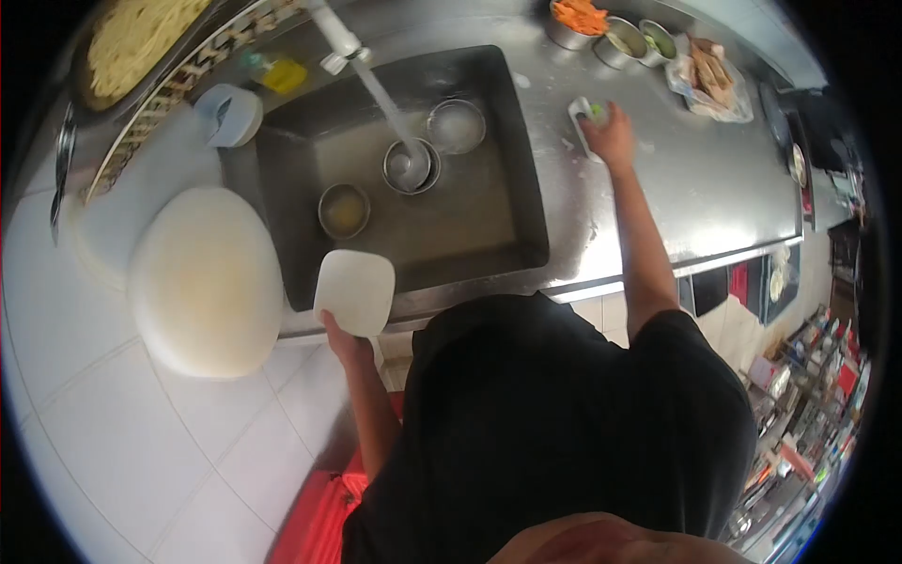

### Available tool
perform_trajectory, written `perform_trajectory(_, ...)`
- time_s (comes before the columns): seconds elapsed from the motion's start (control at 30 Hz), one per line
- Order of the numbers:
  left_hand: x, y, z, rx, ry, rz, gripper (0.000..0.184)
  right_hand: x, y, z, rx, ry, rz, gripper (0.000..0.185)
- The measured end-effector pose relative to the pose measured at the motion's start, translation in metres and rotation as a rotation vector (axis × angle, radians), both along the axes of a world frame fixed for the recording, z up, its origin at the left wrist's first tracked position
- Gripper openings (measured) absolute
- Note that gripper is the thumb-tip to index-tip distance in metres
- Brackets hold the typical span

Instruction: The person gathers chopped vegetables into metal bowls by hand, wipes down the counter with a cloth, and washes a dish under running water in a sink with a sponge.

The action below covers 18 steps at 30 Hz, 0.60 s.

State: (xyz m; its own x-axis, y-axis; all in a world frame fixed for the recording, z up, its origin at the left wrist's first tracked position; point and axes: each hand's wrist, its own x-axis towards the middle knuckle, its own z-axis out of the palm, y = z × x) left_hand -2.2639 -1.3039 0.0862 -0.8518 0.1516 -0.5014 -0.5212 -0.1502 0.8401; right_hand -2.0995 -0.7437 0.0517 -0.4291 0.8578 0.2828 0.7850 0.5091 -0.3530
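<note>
My left hand [344, 340] grips a white square plate [355, 293] by its lower edge, over the sink's front rim. On the steel counter [695, 179] right of the sink, my right hand [613, 138] is closed around a small item with green on it, beside a white rectangular object [586, 130]. The item's exact shape is hidden by my fingers. Water from the faucet [344, 49] runs into a metal bowl [410, 167] in the sink [470, 230]. Two more round bowls, one upper right [457, 127] and one lower left [344, 211], also lie in the sink.
Metal containers of orange pieces [579, 17] and green food [658, 42] stand at the counter's back, beside a plastic bag of food [710, 80]. At left are a white oval object [207, 282], a white container [228, 115], a yellow bottle [282, 75] and a noodle tray [136, 47].
</note>
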Motion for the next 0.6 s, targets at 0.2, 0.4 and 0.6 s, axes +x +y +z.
perform_trajectory(0.2, -0.019, 0.009, -0.009, 0.081, -0.083, 0.131, 0.052, 0.025, -0.013, -0.045, -0.46, 0.156, 0.029, 0.05)
perform_trajectory(0.4, -0.023, -0.008, -0.022, 0.141, -0.09, 0.167, 0.054, -0.089, -0.133, -0.055, -0.836, 0.457, 0.312, 0.037)
perform_trajectory(0.6, -0.018, -0.023, -0.023, 0.13, -0.062, 0.239, 0.053, -0.275, -0.201, -0.051, -1.051, 0.313, 0.461, 0.05)
